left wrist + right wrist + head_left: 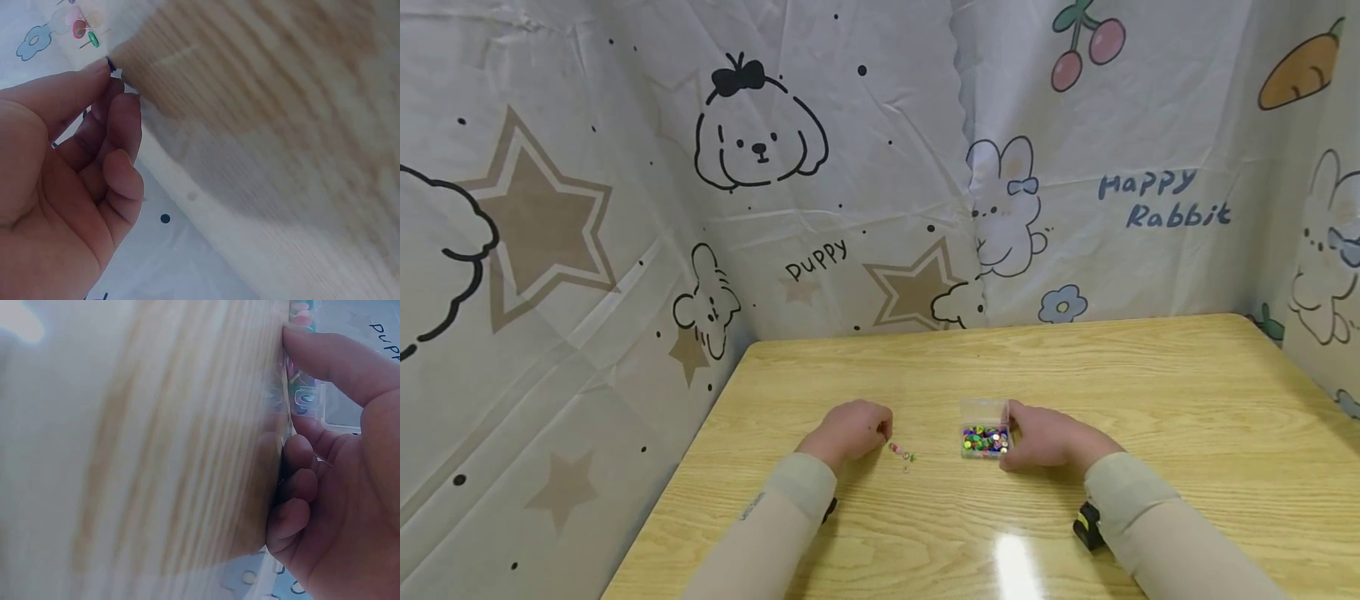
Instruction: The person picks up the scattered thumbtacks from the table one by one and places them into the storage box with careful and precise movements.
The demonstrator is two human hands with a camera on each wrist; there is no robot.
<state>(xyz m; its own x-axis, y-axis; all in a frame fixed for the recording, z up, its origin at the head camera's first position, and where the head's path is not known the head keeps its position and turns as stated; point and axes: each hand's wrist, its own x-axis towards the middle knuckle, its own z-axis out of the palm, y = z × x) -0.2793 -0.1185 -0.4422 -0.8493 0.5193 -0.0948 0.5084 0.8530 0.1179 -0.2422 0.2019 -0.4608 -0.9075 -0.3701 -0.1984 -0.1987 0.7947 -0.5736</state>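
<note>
My left hand (pixel 853 429) pinches a small dark blue thumbtack (pixel 111 64) between thumb and forefinger, just above the table. Close by its fingertips, several loose thumbtacks lie in a short slanting row; a green thumbtack (pixel 94 39) and a red thumbtack (pixel 79 29) show clearly in the left wrist view. With my right hand (pixel 1047 435) I grip the right side of a small clear plastic box (pixel 984 410), thumb at the near end. Its lid stands raised at the back. Many-coloured thumbtacks (pixel 982 440) fill the box.
Both hands work over a wood-grain table (pixel 1120 367). White cloth (pixel 880 150) printed with cartoon animals and stars hangs behind it and along the left and right sides. A dark band (pixel 1088 527) sits at the right wrist.
</note>
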